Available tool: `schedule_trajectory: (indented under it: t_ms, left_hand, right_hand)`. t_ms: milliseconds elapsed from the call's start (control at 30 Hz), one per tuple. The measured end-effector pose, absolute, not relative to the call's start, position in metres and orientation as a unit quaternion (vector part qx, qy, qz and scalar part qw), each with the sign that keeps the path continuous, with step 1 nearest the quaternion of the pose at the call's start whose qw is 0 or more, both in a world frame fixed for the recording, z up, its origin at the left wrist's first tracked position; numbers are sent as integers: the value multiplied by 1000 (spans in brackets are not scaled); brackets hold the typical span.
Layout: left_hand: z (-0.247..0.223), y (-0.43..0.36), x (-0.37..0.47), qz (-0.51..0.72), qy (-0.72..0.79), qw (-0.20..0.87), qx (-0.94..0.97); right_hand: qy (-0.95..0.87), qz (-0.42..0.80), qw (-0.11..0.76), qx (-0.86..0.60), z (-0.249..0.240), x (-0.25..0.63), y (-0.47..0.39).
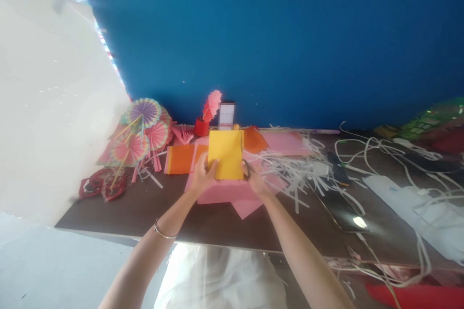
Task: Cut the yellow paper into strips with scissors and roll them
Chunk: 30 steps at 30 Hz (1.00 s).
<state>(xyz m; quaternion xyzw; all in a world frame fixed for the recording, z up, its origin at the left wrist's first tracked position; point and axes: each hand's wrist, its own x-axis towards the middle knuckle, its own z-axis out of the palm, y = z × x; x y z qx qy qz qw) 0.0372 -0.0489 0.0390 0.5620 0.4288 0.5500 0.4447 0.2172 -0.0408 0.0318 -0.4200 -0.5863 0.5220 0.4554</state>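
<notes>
A yellow sheet of paper (225, 154) is held up over the table, its face toward me. My left hand (203, 171) grips its lower left edge, thumb on the front. By the lower right edge is my right hand (255, 178), its fingers closed around the dark handle of what look like scissors (247, 169); the blades are hidden. A narrow strip shows along the paper's right side. Beneath lie pink sheets (213, 195) and orange paper (180, 159).
Folded paper fans (143, 113) stand at the left, beside a red container (201, 127). White paper strips (290, 169) are heaped right of my hands. Farther right are a dark phone (340, 210) and tangled white cables (377, 149). A blue wall (275, 43) rises behind the table (152, 212).
</notes>
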Motion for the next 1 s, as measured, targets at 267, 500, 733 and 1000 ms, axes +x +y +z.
schedule_trajectory:
  t_ms: [267,500,733,1000]
  left_hand:
    - [37,-48,37,537,446,441,564]
    - [41,-50,36,521,464,435,569]
    - [41,-49,35,491,482,453,567]
    - [34,-46,35,503,476,442,570]
  right_hand:
    - [-577,517,459,-435,30,218,-39]
    - [-569,513,462,-447,32,219,-40]
    - [-563,528,466,-432,36,217,-42]
    - [-555,550,475,-405,34,213,-39]
